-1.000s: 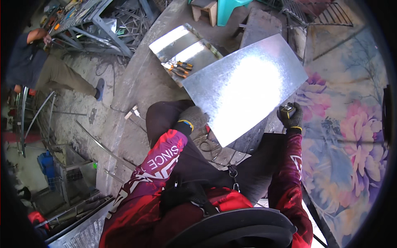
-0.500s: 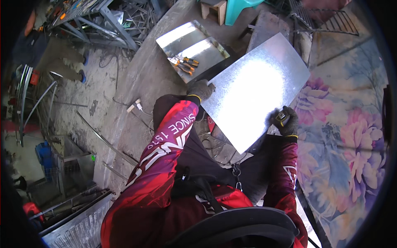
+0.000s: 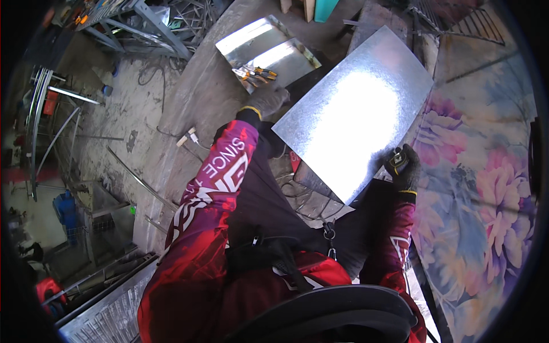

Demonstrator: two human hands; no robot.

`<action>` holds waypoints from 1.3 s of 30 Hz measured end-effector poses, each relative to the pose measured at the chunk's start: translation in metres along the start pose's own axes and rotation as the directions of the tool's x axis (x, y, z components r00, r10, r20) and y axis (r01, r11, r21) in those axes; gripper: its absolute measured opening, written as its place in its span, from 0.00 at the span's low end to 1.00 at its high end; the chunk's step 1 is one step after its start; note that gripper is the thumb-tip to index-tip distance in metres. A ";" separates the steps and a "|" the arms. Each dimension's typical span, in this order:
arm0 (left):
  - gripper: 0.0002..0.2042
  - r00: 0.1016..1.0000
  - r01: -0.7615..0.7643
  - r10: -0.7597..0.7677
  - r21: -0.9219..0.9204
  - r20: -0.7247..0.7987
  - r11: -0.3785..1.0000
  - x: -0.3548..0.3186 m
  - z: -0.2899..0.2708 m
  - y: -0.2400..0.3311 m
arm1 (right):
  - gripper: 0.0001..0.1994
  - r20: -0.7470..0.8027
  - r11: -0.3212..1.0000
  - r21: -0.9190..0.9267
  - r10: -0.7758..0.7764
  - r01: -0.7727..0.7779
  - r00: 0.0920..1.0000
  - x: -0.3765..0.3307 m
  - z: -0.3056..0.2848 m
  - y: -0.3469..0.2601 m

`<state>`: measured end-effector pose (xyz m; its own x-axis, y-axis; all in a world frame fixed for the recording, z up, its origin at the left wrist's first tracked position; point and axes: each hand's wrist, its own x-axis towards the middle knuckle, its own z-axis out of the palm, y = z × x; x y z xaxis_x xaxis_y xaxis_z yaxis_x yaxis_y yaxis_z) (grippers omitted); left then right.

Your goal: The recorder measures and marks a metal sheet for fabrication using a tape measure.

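Note:
A shiny galvanized metal sheet [image 3: 357, 108] is held tilted in front of me. My left hand [image 3: 266, 102], in a grey glove with a yellow cuff, grips its left edge. At the sheet's lower right edge is my right hand [image 3: 404, 167], in a dark glove, closed on a small black and yellow object that looks like a tape measure. Both arms wear red and purple patterned sleeves.
A bent metal tray [image 3: 260, 46] lies beyond my left hand with orange-handled pliers [image 3: 255, 73] on it. A floral-patterned surface [image 3: 474, 188] fills the right side. Metal frames and rods [image 3: 143, 17] lie on the dusty concrete floor at upper left.
My left hand has moved up from the sheet's lower corner to its left edge. The sheet sits higher and farther from me. My right hand stays at its lower right edge.

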<state>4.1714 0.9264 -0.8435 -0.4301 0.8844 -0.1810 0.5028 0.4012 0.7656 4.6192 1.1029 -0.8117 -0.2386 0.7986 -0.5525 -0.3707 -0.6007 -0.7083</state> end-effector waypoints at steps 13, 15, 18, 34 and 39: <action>0.19 0.929 0.342 -0.369 0.430 -0.020 0.836 0.010 -0.041 -0.132 | 0.19 0.225 0.928 -0.371 0.118 -0.027 0.967 -0.076 0.090 0.091; 0.18 0.942 0.300 -0.335 0.526 -0.030 0.796 0.039 -0.032 -0.138 | 0.20 0.203 0.900 -0.428 0.180 -0.078 0.962 -0.069 0.087 0.088; 0.17 0.988 0.095 -0.155 0.761 0.007 0.642 0.096 -0.018 -0.150 | 0.23 0.235 0.888 -0.456 0.185 -0.059 0.954 -0.062 0.080 0.085; 0.23 0.960 -0.278 0.088 0.853 0.267 0.442 0.179 0.031 -0.201 | 0.30 0.137 0.830 -0.539 0.255 -0.144 0.957 -0.053 0.084 0.076; 0.30 0.981 -0.194 0.110 0.743 0.162 0.640 0.182 0.046 -0.184 | 0.28 0.128 0.873 -0.470 0.213 -0.130 0.969 -0.056 0.073 0.076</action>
<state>4.0352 1.0243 -1.0457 -0.2453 0.9500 -0.1934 0.9627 0.2621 0.0666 4.5389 1.0151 -0.8027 -0.4252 0.6502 -0.6297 0.1296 -0.6448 -0.7533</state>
